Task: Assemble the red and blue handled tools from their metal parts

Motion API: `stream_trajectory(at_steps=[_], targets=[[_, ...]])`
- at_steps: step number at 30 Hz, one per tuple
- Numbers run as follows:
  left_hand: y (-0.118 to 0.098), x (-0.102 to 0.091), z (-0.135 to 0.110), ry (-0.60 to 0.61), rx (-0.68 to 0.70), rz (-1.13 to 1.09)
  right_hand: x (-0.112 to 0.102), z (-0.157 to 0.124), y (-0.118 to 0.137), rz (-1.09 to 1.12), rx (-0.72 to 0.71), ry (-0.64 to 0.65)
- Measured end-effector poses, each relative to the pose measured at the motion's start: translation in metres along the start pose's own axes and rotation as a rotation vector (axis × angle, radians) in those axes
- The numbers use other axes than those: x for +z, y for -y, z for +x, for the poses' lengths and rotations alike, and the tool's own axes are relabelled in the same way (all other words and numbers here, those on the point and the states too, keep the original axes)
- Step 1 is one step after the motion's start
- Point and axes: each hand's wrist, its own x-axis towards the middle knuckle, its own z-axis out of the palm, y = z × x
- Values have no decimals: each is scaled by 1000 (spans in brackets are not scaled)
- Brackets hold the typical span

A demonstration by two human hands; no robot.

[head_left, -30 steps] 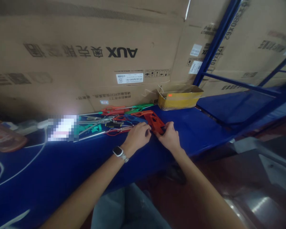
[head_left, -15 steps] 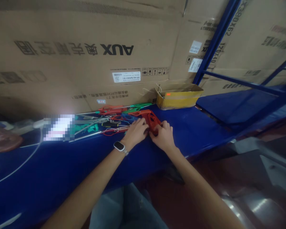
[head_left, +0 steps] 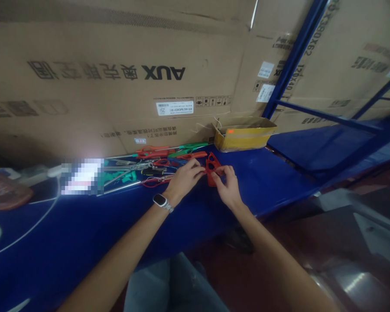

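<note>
A red plastic part (head_left: pixel 211 161) with cut-out openings stands over the blue tabletop between my two hands. My right hand (head_left: pixel 228 185) grips its right side, thumb and fingers closed on it. At its left edge, my left hand (head_left: pixel 186 178) is closed in a pinch, fingertips touching the red plastic. A watch (head_left: pixel 160 199) sits on my left wrist. Just beyond my left hand lie red and green plastic-handled tools (head_left: pixel 190 149), and a black-and-yellow handle (head_left: pixel 152 171) is beside them. The fingers partly cover the red part, so its exact kind cannot be told.
Behind the tools, a yellow cardboard box (head_left: pixel 245 138) stands against large brown cartons (head_left: pixel 117 39). A blue metal frame (head_left: pixel 287 65) rises at the right. On the left, a white cable (head_left: pixel 40 223) trails over the blue tabletop (head_left: pixel 94 234) near a bright pixelated patch.
The red part has turned more upright between my hands. My left hand's fingers have drawn into a pinch at its edge, and my right hand has shifted slightly right.
</note>
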Motion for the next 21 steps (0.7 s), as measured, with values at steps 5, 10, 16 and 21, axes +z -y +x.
stream_trajectory(at_steps=[5, 10, 16, 21], targets=[[3, -11, -8, -150, 77, -35, 4, 5, -7, -326, 56, 104], [1, -16, -12, -270, 79, -161, 26, 22, -13, -545, 73, 341], [8, -17, -10, -413, -310, -549, 40, 34, -13, -532, 87, 303], [13, -28, -11, -450, -684, -878, 29, 21, 7, -343, -90, 132]])
